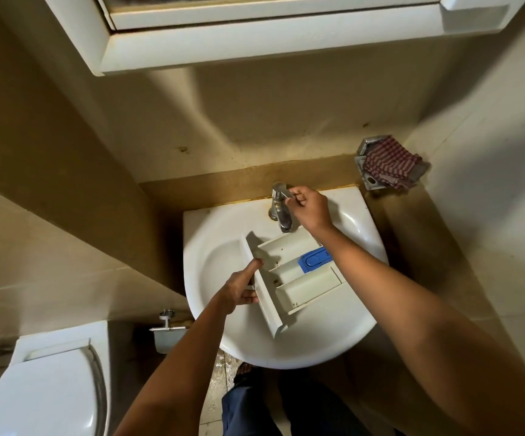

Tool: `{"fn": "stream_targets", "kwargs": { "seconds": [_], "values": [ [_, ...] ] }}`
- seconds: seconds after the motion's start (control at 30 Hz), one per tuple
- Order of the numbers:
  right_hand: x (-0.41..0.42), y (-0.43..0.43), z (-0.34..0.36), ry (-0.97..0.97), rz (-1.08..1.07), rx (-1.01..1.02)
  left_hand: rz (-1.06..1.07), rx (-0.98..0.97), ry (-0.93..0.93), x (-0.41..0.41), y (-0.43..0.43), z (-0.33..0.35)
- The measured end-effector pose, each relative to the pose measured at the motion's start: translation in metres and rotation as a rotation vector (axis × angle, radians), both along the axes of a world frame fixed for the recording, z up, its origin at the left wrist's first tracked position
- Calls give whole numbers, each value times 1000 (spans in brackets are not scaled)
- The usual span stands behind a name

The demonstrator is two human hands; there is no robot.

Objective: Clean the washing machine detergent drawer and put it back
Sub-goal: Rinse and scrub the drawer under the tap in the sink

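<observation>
Though no water shows, drawer: white plastic detergent drawer (299, 272) over white ceramic basin (210, 228), long axis left-right, far edge under spout.
Left grip (239, 287): clamped on drawer's front panel (267, 305).
Right grip (310, 209): pinching chrome tap lever (283, 191).

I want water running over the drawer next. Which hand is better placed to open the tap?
Right. The right hand pinches the tap lever, while the left hand grips the drawer over the sink.
</observation>
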State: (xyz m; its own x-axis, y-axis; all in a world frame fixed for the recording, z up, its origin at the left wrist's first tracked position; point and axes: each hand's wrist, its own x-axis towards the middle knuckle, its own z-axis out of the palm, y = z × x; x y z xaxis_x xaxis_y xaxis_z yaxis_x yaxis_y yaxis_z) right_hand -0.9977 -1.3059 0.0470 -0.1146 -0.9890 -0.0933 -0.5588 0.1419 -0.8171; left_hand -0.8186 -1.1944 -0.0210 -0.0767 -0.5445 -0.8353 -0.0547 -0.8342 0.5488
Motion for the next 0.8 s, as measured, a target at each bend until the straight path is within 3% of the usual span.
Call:
{"fn": "stream_targets", "kwargs": {
  "seconds": [0.47,0.6,0.7,0.8],
  "values": [
    [-8,-11,-10,-19,62,-22,-55,-5,-22,-1,-10,-1],
    [-15,8,-23,-149,-79,-15,-72,0,-17,0,-13,0],
    [-28,40,-50,23,-92,63,-81,2,-11,0,-15,-2],
    [-36,65,-71,341,159,221,-91,9,-20,-1,-17,-4]
  ]
}}
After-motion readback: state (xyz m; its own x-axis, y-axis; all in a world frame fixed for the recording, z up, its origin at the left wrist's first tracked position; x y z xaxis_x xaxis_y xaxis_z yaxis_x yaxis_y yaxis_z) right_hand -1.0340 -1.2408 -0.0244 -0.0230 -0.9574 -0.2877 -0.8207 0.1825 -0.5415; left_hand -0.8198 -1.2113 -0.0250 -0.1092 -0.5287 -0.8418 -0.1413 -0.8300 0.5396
